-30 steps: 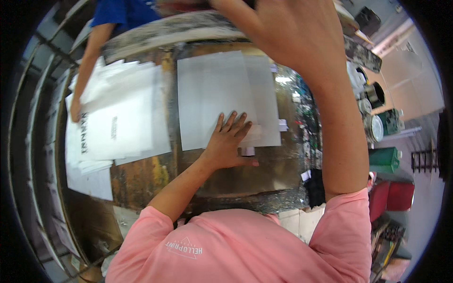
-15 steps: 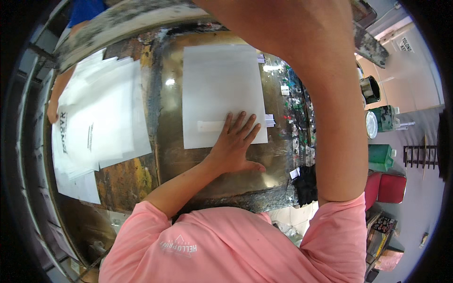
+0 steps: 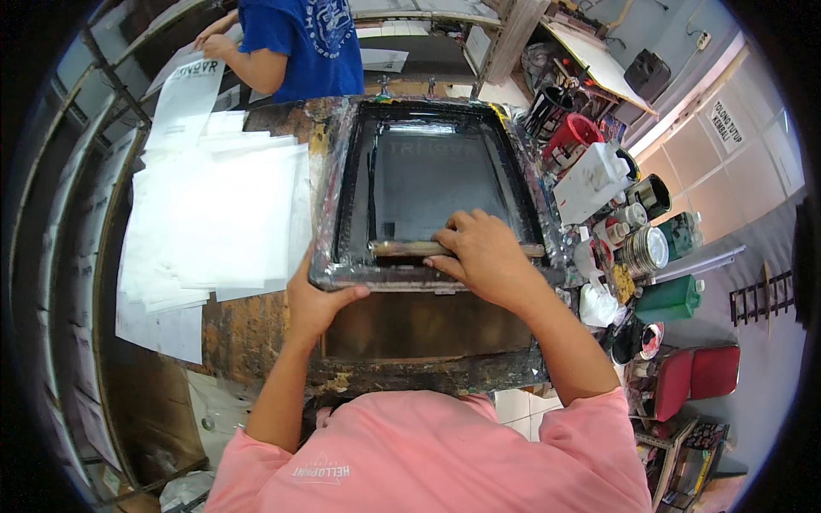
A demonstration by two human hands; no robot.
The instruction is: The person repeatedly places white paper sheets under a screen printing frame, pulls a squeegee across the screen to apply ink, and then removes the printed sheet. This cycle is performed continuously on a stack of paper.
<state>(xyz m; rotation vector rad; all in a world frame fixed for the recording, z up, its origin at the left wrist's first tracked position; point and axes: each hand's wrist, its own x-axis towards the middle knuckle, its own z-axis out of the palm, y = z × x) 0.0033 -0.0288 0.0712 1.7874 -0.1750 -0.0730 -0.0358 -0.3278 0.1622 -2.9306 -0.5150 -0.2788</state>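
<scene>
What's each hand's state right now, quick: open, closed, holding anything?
Left hand: closed on the near left corner of the screen frame.
Right hand: closed, holding the squeegee.

Bright light washes out the stacked paper (image 3: pixel 214 222), pale glare streaks the top of the screen (image 3: pixel 436 184), and straight edges bend toward black corners.

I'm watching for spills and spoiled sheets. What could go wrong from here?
The left hand grips one near corner of the screen frame; a slip might shift it. The paper pile lies close to that hand, which might crease or smudge sheets. The white jug near the frame's right side might get knocked.
</scene>
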